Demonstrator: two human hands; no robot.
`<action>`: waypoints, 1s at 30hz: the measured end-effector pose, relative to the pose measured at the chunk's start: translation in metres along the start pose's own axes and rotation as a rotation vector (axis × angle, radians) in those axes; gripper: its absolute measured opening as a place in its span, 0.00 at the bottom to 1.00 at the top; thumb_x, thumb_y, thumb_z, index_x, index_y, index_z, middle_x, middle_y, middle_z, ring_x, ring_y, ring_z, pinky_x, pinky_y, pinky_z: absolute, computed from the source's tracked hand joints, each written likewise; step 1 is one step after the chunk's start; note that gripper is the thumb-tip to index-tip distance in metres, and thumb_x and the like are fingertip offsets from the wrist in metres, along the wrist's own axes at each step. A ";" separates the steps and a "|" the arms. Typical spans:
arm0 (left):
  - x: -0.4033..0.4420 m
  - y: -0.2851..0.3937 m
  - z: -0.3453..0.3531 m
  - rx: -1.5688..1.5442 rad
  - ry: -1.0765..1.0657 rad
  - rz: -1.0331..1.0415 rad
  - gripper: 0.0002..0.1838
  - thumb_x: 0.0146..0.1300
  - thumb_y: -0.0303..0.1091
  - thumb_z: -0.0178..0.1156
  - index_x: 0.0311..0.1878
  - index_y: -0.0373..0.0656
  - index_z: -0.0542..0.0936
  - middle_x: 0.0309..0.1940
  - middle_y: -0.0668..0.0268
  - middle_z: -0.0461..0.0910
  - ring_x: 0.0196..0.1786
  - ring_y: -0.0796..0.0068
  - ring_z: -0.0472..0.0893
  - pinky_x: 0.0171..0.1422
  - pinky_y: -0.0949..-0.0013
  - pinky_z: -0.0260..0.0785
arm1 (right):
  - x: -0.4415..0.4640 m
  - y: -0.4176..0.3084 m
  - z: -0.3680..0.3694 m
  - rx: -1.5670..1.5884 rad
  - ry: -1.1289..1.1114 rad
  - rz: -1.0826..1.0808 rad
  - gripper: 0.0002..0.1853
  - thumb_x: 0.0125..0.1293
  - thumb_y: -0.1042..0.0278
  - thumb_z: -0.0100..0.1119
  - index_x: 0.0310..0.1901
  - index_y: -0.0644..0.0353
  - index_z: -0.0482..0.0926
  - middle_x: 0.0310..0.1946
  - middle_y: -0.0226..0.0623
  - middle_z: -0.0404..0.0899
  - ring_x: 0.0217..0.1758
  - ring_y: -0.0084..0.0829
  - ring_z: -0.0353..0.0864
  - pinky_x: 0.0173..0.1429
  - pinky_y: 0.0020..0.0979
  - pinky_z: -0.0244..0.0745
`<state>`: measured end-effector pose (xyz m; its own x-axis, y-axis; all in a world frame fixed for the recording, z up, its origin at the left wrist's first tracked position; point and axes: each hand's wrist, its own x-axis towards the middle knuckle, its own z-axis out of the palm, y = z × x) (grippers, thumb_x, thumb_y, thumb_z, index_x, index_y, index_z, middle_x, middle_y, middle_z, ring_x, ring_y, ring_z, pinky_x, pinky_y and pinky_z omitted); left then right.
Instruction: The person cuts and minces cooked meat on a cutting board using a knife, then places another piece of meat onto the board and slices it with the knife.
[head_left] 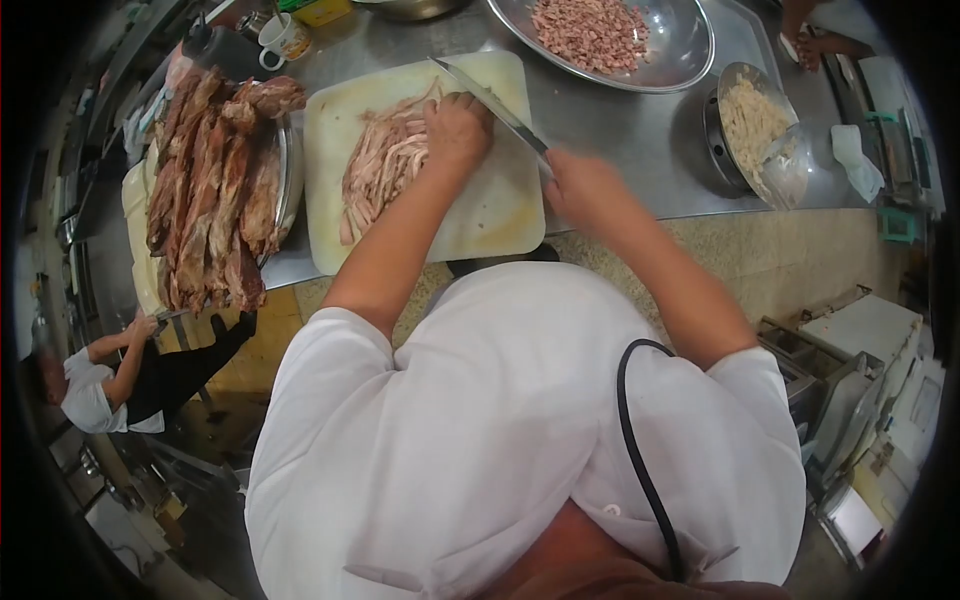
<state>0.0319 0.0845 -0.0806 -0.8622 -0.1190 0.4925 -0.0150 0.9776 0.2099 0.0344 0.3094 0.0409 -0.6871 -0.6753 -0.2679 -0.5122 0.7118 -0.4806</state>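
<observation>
On a pale cutting board (500, 215) lie long strips of cooked meat (375, 165), bunched on its left half. My left hand (458, 130) presses down at the right end of the strips, fingers curled over them. A long knife (495, 108) is in my right hand (585, 192), its handle wrapped by the fingers. The blade slants up and left across the board, just right of my left hand, with its tip past the knuckles. What lies under my left fingertips is hidden.
Long browned meat pieces (205, 190) are heaped on a metal tray at left. A steel bowl (690, 50) of diced meat stands at the back, a pan (750, 120) of pale shreds at right. A mug (284, 40) sits back left. Another person (110, 385) stands at lower left.
</observation>
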 end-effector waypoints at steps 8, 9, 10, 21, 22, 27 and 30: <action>-0.001 0.001 0.001 -0.016 0.026 0.015 0.08 0.60 0.40 0.66 0.39 0.48 0.85 0.40 0.67 0.85 0.49 0.63 0.82 0.54 0.47 0.64 | 0.026 0.009 0.014 0.013 0.068 0.024 0.12 0.68 0.67 0.51 0.44 0.68 0.77 0.36 0.62 0.84 0.43 0.61 0.84 0.50 0.57 0.77; 0.000 0.001 0.001 -0.018 0.032 0.006 0.08 0.60 0.40 0.66 0.39 0.49 0.85 0.39 0.68 0.85 0.49 0.63 0.82 0.54 0.47 0.64 | 0.027 0.006 0.012 0.034 0.084 -0.008 0.12 0.68 0.67 0.52 0.44 0.69 0.77 0.37 0.62 0.84 0.44 0.60 0.84 0.50 0.57 0.77; 0.002 0.001 0.002 -0.020 0.045 -0.004 0.08 0.60 0.40 0.66 0.38 0.49 0.85 0.39 0.68 0.85 0.48 0.63 0.82 0.54 0.47 0.64 | 0.022 0.005 0.007 0.030 0.087 -0.009 0.12 0.68 0.67 0.52 0.44 0.69 0.77 0.37 0.62 0.84 0.44 0.60 0.84 0.50 0.57 0.77; 0.004 0.002 0.000 -0.039 0.065 -0.005 0.08 0.64 0.41 0.64 0.39 0.49 0.85 0.39 0.68 0.86 0.47 0.63 0.82 0.53 0.47 0.64 | 0.010 -0.012 -0.017 0.103 -0.022 0.081 0.13 0.67 0.66 0.54 0.41 0.69 0.80 0.37 0.62 0.83 0.46 0.60 0.83 0.53 0.54 0.76; 0.002 0.001 0.000 -0.064 0.076 -0.009 0.08 0.65 0.41 0.64 0.39 0.49 0.85 0.38 0.67 0.86 0.46 0.63 0.82 0.54 0.48 0.63 | 0.006 -0.012 -0.017 0.101 -0.027 0.080 0.13 0.67 0.66 0.54 0.41 0.69 0.80 0.37 0.62 0.83 0.46 0.60 0.83 0.53 0.54 0.76; 0.002 0.001 0.000 -0.058 0.041 -0.022 0.08 0.65 0.42 0.64 0.39 0.50 0.85 0.37 0.66 0.85 0.45 0.63 0.82 0.55 0.49 0.62 | 0.025 0.000 -0.002 0.089 0.022 0.050 0.13 0.65 0.66 0.55 0.40 0.70 0.81 0.39 0.62 0.83 0.46 0.60 0.83 0.55 0.54 0.76; -0.002 -0.002 0.005 -0.069 0.036 -0.031 0.08 0.65 0.42 0.65 0.38 0.50 0.85 0.36 0.67 0.85 0.45 0.63 0.82 0.55 0.49 0.61 | 0.028 0.003 -0.003 0.049 0.021 0.036 0.13 0.65 0.66 0.55 0.41 0.69 0.81 0.39 0.61 0.83 0.47 0.60 0.83 0.55 0.54 0.77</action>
<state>0.0314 0.0837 -0.0862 -0.8428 -0.1563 0.5150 -0.0052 0.9592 0.2826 0.0124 0.2934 0.0349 -0.7156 -0.6447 -0.2690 -0.4612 0.7252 -0.5113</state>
